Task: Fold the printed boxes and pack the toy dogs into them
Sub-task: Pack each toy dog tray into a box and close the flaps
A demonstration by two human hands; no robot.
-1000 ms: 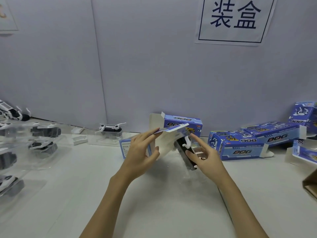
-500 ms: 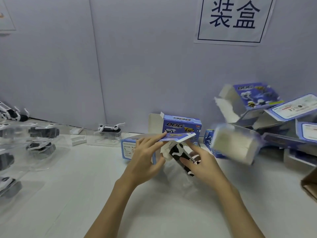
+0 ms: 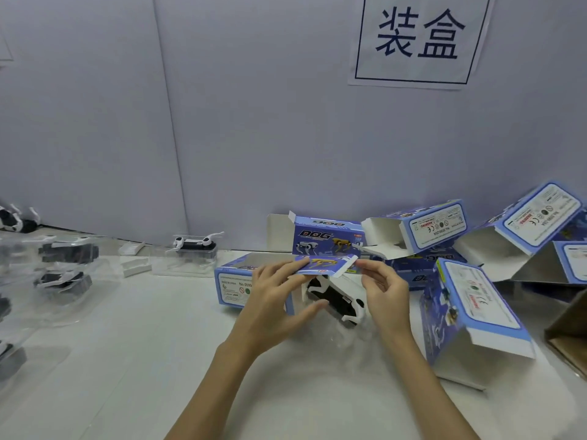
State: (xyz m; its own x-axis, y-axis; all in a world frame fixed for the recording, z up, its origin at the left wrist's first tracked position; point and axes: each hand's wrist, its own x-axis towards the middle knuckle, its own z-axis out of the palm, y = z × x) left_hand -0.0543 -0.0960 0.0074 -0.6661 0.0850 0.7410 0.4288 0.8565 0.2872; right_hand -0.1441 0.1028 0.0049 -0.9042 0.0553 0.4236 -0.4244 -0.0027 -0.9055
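A blue printed box (image 3: 235, 282) lies on its side at the table's middle, its open end toward me. My left hand (image 3: 276, 300) holds the box's raised top flap (image 3: 324, 265) between thumb and fingers. A black and white toy dog (image 3: 336, 296) in a clear plastic shell sticks out of the open end. My right hand (image 3: 386, 292) pinches the flap's right end with curled fingers, just right of the dog.
Several more blue boxes lie tumbled at the right: one (image 3: 470, 315) close to my right arm, others (image 3: 422, 227) behind. An upright box (image 3: 327, 236) stands against the wall. Packaged toy dogs (image 3: 193, 249) and clear shells (image 3: 63, 274) sit at the left. A brown carton corner (image 3: 568, 335) shows at the right edge.
The boxes at the right fell over and one landed beside my right arm. The toy dog went further under the flap. My right hand moved up from the dog to the flap.
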